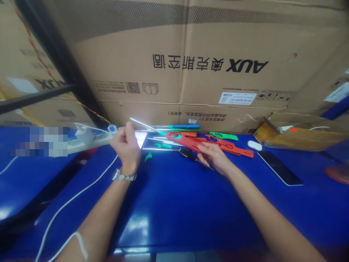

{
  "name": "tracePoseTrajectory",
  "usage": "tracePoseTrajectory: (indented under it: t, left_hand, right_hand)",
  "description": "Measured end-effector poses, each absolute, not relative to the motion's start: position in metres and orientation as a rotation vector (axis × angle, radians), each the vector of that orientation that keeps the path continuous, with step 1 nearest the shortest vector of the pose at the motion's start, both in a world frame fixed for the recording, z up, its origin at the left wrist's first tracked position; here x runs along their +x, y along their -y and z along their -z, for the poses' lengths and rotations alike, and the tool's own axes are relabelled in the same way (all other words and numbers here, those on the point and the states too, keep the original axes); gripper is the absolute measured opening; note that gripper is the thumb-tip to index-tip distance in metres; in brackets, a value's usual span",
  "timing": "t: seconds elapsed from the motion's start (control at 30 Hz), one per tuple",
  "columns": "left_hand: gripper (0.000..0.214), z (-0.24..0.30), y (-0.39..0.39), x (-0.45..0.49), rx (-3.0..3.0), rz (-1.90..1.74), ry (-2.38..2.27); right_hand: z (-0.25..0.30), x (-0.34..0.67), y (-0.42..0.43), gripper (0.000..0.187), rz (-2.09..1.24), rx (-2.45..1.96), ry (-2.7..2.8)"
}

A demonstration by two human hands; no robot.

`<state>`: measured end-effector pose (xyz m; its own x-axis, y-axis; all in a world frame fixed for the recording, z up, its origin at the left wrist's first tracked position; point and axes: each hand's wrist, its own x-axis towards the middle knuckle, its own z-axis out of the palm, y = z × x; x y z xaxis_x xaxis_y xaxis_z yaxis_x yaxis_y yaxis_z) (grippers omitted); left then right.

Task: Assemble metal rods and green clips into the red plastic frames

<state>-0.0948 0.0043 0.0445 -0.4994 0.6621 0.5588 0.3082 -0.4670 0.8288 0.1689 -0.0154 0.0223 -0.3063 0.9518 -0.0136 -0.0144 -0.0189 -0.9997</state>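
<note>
My right hand (214,157) pinches the rear end of a red stick lighter (188,141), whose metal tube points up and left. My left hand (125,143), a watch on its wrist, is closed beside the tip of that tube; whatever its fingers hold, if anything, is hidden. Just under my right hand lies a screwdriver (187,154) with a black and yellow handle. Behind the lighter are more red lighter bodies (237,150), a green one (224,136) and a blue-handled tool (184,126). Small green parts (148,157) lie near my left hand.
A large cardboard box (174,83) walls off the back of the blue table (174,211). To the right are a phone (279,168), a white earbud case (254,145) and a brown plastic bag (294,136). A power strip (89,142) and white cable (73,198) are left.
</note>
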Motion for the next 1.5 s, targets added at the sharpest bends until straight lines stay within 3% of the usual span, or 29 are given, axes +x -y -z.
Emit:
tracePoseTrajectory:
  t: [0.07, 0.13, 0.17, 0.23, 0.33, 0.43, 0.57, 0.67, 0.87, 1.07, 1.2, 1.5]
  left_hand:
    - [0.045, -0.048, 0.006, -0.085, 1.918, -2.042, -1.403]
    - [0.025, -0.051, 0.017, -0.07, 2.501, -1.481, -1.153]
    - [0.025, -0.051, 0.022, -0.062, 2.638, -1.22, -1.109]
    - [0.044, -0.048, 0.027, -0.052, 2.696, -0.865, -1.149]
    - [0.03, -0.041, 0.026, -0.052, 2.589, -0.583, -1.144]
    - [0.027, -0.033, 0.021, -0.059, 2.47, -0.575, -1.077]
    - [0.028, -0.026, 0.015, -0.063, 2.438, -0.526, -1.131]
    - [0.025, -0.02, 0.011, -0.064, 2.468, -0.464, -1.199]
    - [0.021, -0.009, 0.005, -0.066, 2.488, -0.487, -1.2]
    - [0.028, -0.004, 0.004, -0.063, 2.54, -0.508, -1.209]
    - [0.028, -0.001, 0.003, -0.059, 2.6, -0.467, -1.19]
    - [0.039, -0.006, 0.006, -0.056, 2.583, -0.531, -1.222]
  right_hand:
    - [-0.021, 0.171, 0.016, 0.035, -1.534, -1.052, 1.446]
    - [-0.019, 0.169, 0.018, 0.032, -1.607, -1.077, 1.49]
    - [-0.018, 0.167, 0.019, 0.031, -1.632, -1.093, 1.505]
    - [-0.018, 0.164, 0.021, 0.03, -1.672, -1.115, 1.535]
    - [-0.019, 0.161, 0.021, 0.034, -1.655, -1.13, 1.623]
    - [-0.019, 0.165, 0.019, 0.039, -1.275, -1.274, 1.753]
    - [-0.016, 0.166, 0.017, 0.017, -0.413, -1.667, 2.003]
    - [-0.015, 0.161, 0.017, 0.018, -0.169, -1.808, 2.156]
    - [-0.018, 0.165, 0.011, 0.019, -0.353, -1.721, 2.102]
    - [-0.035, 0.166, -0.005, 0.038, -1.044, -1.204, 1.55]
    - [-0.047, 0.146, -0.025, 0.044, -0.975, -1.026, 1.368]
    - [-0.003, 0.126, -0.059, 0.02, -0.783, -1.042, 1.448]
